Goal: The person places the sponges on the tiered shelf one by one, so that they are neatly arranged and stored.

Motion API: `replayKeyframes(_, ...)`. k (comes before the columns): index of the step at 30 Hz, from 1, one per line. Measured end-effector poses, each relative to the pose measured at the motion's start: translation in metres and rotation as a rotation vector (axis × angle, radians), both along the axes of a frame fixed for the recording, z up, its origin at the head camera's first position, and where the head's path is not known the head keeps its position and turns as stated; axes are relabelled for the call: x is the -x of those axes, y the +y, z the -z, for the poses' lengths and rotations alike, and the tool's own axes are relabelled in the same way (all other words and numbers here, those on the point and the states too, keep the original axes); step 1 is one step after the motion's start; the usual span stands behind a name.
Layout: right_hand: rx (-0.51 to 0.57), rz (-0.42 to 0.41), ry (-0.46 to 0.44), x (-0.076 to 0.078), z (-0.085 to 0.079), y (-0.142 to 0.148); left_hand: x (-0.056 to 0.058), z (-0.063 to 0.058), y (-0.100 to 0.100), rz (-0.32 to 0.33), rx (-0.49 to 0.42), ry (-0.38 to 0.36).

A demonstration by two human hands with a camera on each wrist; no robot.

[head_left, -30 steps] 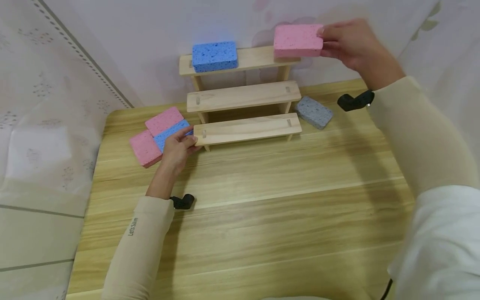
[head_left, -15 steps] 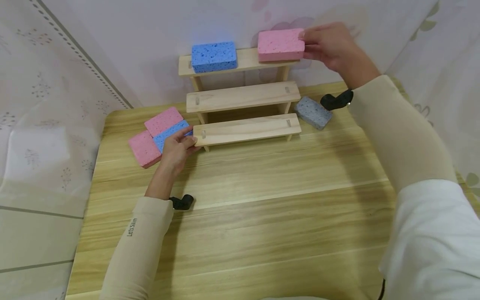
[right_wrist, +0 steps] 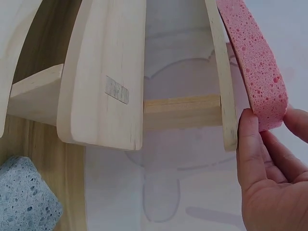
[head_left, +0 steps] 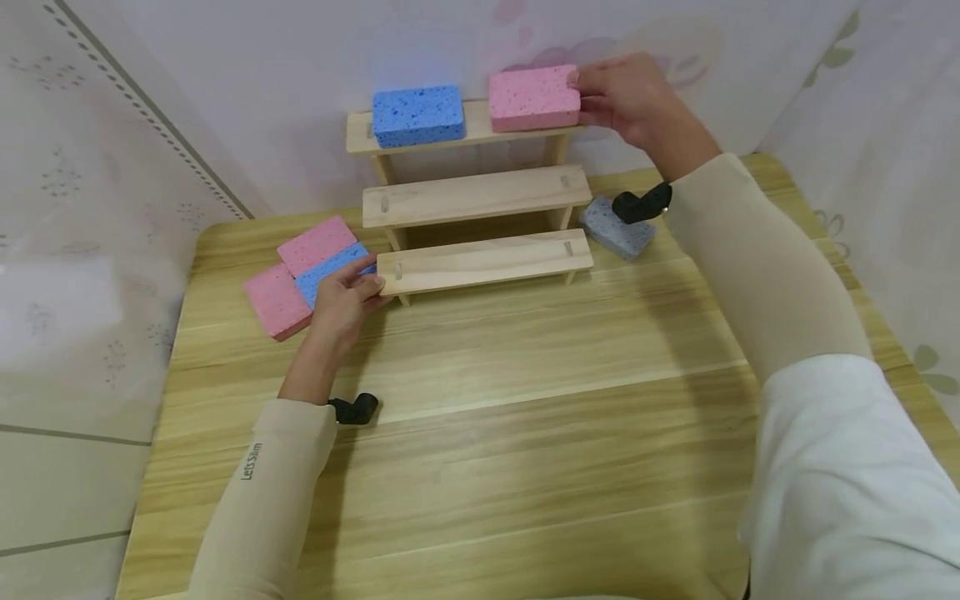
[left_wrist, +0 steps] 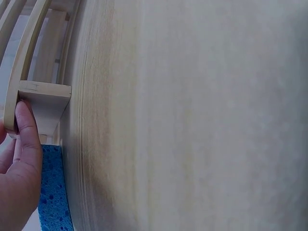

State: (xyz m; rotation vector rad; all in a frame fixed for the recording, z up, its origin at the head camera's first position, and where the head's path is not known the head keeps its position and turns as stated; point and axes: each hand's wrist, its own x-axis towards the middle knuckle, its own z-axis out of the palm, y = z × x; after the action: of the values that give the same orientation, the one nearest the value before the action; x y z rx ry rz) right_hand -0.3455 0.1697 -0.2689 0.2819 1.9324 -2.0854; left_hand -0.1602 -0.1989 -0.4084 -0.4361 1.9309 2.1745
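Note:
A three-step wooden rack [head_left: 480,196] stands at the back of the table. My right hand [head_left: 628,96] pinches the right end of a pink sponge [head_left: 534,98] at the top step. In the right wrist view a narrow gap shows between that pink sponge [right_wrist: 257,67] and the top board [right_wrist: 226,72]. To its left a blue sponge [head_left: 418,115] lies on the same step. My left hand [head_left: 339,304] pinches the left end of the lowest step, with thumb and fingers on either side of the board [left_wrist: 21,67].
Left of the rack, two pink sponges [head_left: 276,300] and a blue sponge [head_left: 322,271] lie on the wooden table [head_left: 480,433]. A grey sponge [head_left: 617,227] lies right of the rack, partly behind the right wrist's black camera [head_left: 643,204]. A patterned curtain-like sheet [head_left: 300,75] hangs behind.
My right hand has carried the pink sponge leftward and down to the top step, nearer the blue sponge. My left hand keeps its grip on the lowest step; the head view has shifted slightly.

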Motion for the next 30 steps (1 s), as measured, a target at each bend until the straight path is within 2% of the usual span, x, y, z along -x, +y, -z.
replayKeyframes(6,-0.015,0.005,-0.013,0.000,-0.001,0.000,0.001,0.003,0.002,-0.002,0.005,0.005)
replayKeyframes(18,-0.148,-0.005,0.015,0.002,-0.004,-0.012,0.001,0.004,0.000,-0.002,0.012,0.014)
replayKeyframes(30,-0.183,0.029,0.004,0.001,-0.009,-0.019,0.002,0.003,0.004,-0.002,-0.007,0.011)
